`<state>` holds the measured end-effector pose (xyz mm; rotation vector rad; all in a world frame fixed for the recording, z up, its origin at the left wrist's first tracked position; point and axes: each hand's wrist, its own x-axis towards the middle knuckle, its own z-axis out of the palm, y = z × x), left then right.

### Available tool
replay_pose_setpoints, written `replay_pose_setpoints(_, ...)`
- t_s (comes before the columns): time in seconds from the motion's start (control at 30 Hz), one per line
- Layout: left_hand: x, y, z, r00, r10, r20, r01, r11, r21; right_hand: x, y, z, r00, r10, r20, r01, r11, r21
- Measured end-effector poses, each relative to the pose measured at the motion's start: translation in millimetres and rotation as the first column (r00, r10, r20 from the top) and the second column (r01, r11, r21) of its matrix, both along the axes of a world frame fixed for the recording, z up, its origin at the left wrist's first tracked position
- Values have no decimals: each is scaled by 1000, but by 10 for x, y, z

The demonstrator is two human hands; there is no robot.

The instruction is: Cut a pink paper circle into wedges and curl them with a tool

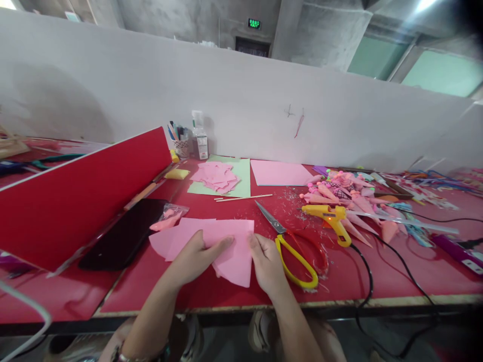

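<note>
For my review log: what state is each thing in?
Pink paper: held
Left hand: gripping pink paper
Right hand: gripping pink paper
Scissors: lying flat, seemingly closed
Glue gun: lying down, light on
Exit sign: lit
Bottle: upright
Pen cup: upright
Cones: heaped
Sticks: lying flat

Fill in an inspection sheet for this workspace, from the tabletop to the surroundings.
Surface: red tabletop, with fine scraps scattered around the scissors.
Job's things: pink paper, held above the near part of the tabletop.
Clutter: heap of pink cones at the right; pink cut pieces on a green sheet; dark flat object at the left.
Hands: left hand and right hand both grip the pink paper.
Cables: black cord from the yellow glue gun hangs over the front edge.
Surroundings: pale partition behind; green exit sign beyond it.
</note>
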<state>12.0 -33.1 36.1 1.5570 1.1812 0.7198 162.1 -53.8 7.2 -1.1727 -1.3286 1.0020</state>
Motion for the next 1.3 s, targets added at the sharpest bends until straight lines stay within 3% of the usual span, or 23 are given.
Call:
replay_pose_setpoints(0.2, -49, 34, -59, 989, 143, 32, -144, 987, 70, -29, -3, -7, 996, 84, 13, -84, 996, 12)
replay_pose_setpoints(0.47, -60, 20, 9, 971, 235, 43, -235, 972, -4, -29, -17, -18, 990, 121, 74, -122, 992, 17)
replay_pose_setpoints(0.8, -11, 34, -19, 959, 274, 69, -273, 962, -22, 28, 12, 60, 994, 34, 106, -41, 998, 58)
replay_pose_setpoints(0.9, -75, 56, 23, 963, 241, 124, -252, 964, 80, 119, 14, 91, 983, 44, 180, -55, 997, 56)
replay_pose_setpoints(1.03, -265, 66, 101, 957, 109, 269, -188, 938, 291, 275, 6, 145, 910, 224, 349, -252, 967, 35)
replay_pose_setpoints(1.1, -310, 53, 122, 985, 32, 168, -91, 929, 357, 319, 2, 165, 858, 306, 413, -347, 938, 26)
replay_pose_setpoints(1.17, -283, 41, 112, 999, -10, -40, 26, 909, 416, 331, -1, 175, 819, 340, 462, -398, 917, 32)
replay_pose_setpoints(1.23, -207, 43, 71, 974, -19, -224, 121, 883, 453, 320, -2, 174, 808, 300, 507, -391, 917, 82)
replay_pose_setpoints(1.3, -123, 55, 16, 945, -3, -326, 164, 870, 465, 292, 1, 164, 823, 160, 545, -301, 937, 179)
